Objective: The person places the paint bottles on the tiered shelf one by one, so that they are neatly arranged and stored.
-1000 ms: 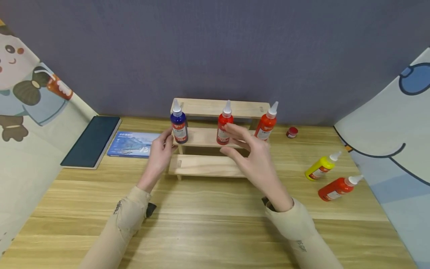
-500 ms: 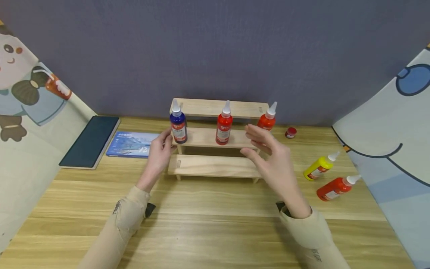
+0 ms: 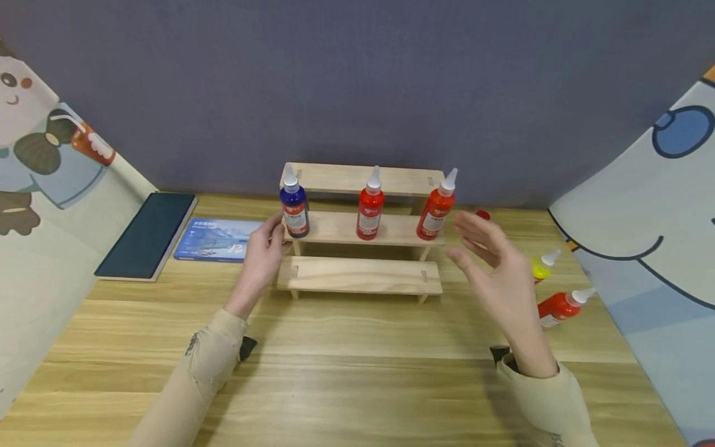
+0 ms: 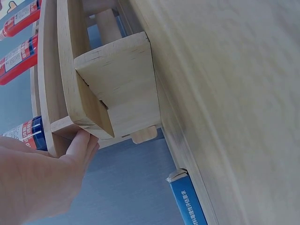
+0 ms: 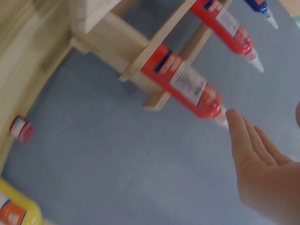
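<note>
A three-step wooden rack [image 3: 360, 274] stands against the back wall. On its middle step stand a blue squeeze paint bottle [image 3: 295, 211] at the left, a red paint bottle [image 3: 369, 211] in the middle and another red bottle [image 3: 436, 211] at the right, leaning slightly in this view. My left hand [image 3: 264, 251] grips the left end of that step beside the blue bottle; in the left wrist view its fingertips [image 4: 80, 144] press the wood and the thumb is hidden. My right hand [image 3: 497, 273], holding nothing, is spread right of the rack with thumb and fingers apart.
Lying on the table at right are a yellow bottle [image 3: 540, 270] and a red bottle [image 3: 560, 307], partly behind my right hand. A small red jar [image 5: 21, 129] stands near the wall. At left lie a blue box [image 3: 215, 239] and a dark green book [image 3: 146, 236].
My right hand has moved right, from in front of the middle red bottle past the right one, which is uncovered now. My left hand stays at the rack's end.
</note>
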`<state>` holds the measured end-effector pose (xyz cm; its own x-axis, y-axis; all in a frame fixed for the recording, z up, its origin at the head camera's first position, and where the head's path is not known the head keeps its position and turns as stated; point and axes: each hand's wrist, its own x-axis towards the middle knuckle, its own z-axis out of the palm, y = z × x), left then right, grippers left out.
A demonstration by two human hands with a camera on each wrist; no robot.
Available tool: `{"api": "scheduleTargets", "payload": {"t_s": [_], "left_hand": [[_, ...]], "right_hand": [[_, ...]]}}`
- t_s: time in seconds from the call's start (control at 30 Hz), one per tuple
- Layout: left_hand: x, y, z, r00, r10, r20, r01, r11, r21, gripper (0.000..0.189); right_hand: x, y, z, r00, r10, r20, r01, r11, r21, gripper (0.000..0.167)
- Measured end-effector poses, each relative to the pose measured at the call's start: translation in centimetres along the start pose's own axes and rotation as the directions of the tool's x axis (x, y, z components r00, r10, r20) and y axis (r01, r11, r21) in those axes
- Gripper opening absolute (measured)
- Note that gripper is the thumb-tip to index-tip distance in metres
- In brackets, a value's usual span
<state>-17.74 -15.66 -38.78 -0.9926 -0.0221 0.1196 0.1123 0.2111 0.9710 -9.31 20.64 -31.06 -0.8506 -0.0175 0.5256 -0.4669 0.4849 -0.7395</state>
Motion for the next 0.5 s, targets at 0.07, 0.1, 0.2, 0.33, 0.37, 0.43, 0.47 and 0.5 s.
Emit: {"api": "scheduleTargets", "payload": {"t_s": [0.07, 0.1, 0.2, 0.33, 0.37, 0.43, 0.47, 0.5], "left_hand": [[0.0, 0.1, 0.0, 1.000, -0.001, 0.003, 0.001, 1.000, -0.003, 0.047], [-0.1, 0.1, 0.0, 1.000, -0.002, 0.005, 0.002, 1.000, -0.004, 0.047], [-0.1, 0.1, 0.0, 1.000, -0.003, 0.008, 0.003, 1.000, -0.002, 0.047], [0.0, 0.0, -0.1, 1.000, -0.003, 0.006, 0.003, 1.000, 0.003, 0.047], [0.0, 0.0, -0.1, 1.000, -0.005, 0.006, 0.005, 1.000, 0.004, 0.047], [0.0, 0.1, -0.1, 1.000, -0.006, 0.008, 0.006, 1.000, 0.004, 0.048], [0.0, 0.1, -0.1, 1.000, -0.007, 0.009, 0.007, 1.000, 0.005, 0.048], [0.0, 0.0, -0.1, 1.000, -0.009, 0.011, 0.009, 1.000, 0.005, 0.048]], "right_hand": [[-0.4, 0.3, -0.7, 1.000, 0.013, -0.019, -0.013, 1.000, -0.008, 0.056], [-0.6, 0.4, -1.0, 0.999, 0.017, -0.031, -0.018, 1.000, -0.018, 0.056], [-1.3, 0.9, -1.9, 0.997, 0.035, -0.062, -0.037, 0.999, -0.033, 0.056], [-2.0, 1.3, -3.2, 0.994, 0.056, -0.093, -0.061, 0.997, -0.055, 0.054], [-2.1, 1.4, -3.5, 0.993, 0.054, -0.103, -0.060, 0.996, -0.060, 0.054], [-2.3, 1.4, -4.3, 0.991, 0.057, -0.125, -0.066, 0.995, -0.070, 0.054], [-2.4, 1.4, -4.8, 0.989, 0.061, -0.137, -0.071, 0.995, -0.075, 0.054], [-2.5, 1.4, -5.2, 0.987, 0.062, -0.151, -0.076, 0.993, -0.086, 0.054]]}}
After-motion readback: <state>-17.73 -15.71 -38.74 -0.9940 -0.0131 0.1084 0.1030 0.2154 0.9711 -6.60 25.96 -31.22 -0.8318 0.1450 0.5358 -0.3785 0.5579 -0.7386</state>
